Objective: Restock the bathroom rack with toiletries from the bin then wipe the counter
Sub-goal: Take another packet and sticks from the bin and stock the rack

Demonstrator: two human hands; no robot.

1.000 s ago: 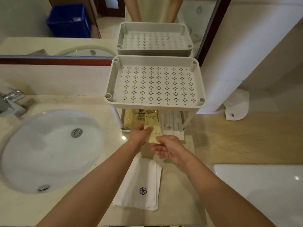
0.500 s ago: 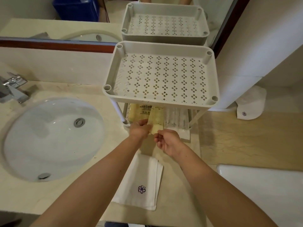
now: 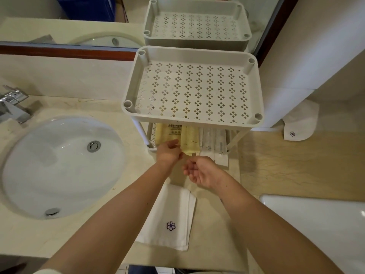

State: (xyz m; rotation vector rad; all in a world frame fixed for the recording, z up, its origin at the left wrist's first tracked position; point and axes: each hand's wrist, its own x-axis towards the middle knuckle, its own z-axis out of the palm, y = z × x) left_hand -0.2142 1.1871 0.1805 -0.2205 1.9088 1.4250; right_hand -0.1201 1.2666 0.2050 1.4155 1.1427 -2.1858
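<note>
Packet half in, grip thin

Pinched at near-left corner between thumb and curled fingers of left hand (image 3: 169, 153): yellow packet (image 3: 190, 142), lying on lower shelf (image 3: 152, 148) of rack (image 3: 189, 122), near end poking out past shelf lip toward 6 o'clock. Other packet (image 3: 167, 133) tight against it at 9 o'clock, white sachets (image 3: 214, 144) at 3 o'clock. Right hand (image 3: 199, 172) just short of it at 5 o'clock, palm up, fingers apart and loosely curled, gripping nothing. Folded towel (image 3: 171, 216) on counter (image 3: 209, 234) at 6 o'clock, sink (image 3: 63, 167) at 9 o'clock.

Likely trouble: too hard a shove, and sachets skewed or pushed out of line; too early a release, and packet tipped off lip onto counter or towel. Little room under top shelf (image 3: 189, 89), so knuckles apt to bump its rim and jolt whole rack. Slick-looking film, thin pinch at one corner only: easy slip or twist. Right hand free to steady far edge if needed. Wiping not yet begun; towel best kept clear of any dropped goods
</note>
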